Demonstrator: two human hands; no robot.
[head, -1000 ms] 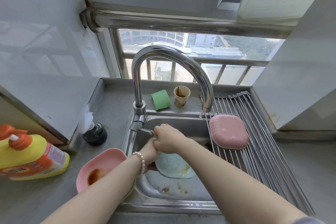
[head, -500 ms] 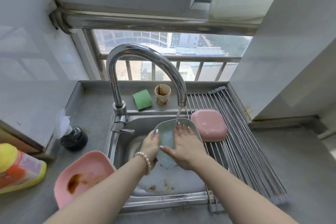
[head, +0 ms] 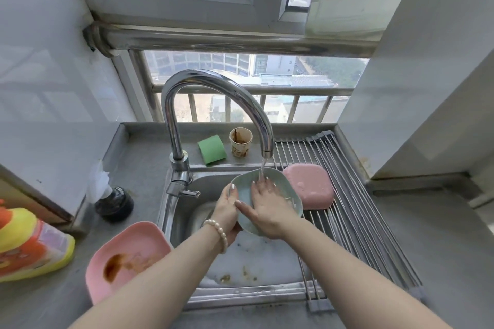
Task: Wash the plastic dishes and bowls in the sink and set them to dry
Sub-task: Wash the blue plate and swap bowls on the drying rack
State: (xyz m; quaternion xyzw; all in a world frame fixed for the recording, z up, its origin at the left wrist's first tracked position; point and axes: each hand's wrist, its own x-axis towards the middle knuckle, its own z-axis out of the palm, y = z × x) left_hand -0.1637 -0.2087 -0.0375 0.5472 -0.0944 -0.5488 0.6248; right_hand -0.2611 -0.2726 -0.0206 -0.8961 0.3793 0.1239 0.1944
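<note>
A pale green plastic dish (head: 244, 195) is tilted up under the running faucet (head: 213, 93) over the steel sink (head: 246, 299). My left hand (head: 227, 208) grips its left rim, thumb over the edge. My right hand (head: 267, 208) lies flat inside the dish with fingers spread, water falling on the fingertips. A pink bowl (head: 310, 185) lies upside down on the roll-up drying rack (head: 361, 222) to the right. A dirty pink dish (head: 125, 259) with brown sauce sits on the counter left of the sink.
A green sponge (head: 212, 153) and a stained paper cup (head: 240, 141) stand on the ledge behind the sink. A yellow and orange detergent bottle (head: 29, 246) lies at the far left, and a black holder with white tissue (head: 113, 201) stands by the wall. Food scraps lie in the basin.
My hands lifted the green dish from low in the basin up under the spout, and water now runs. My right hand moved from the faucet handle into the dish.
</note>
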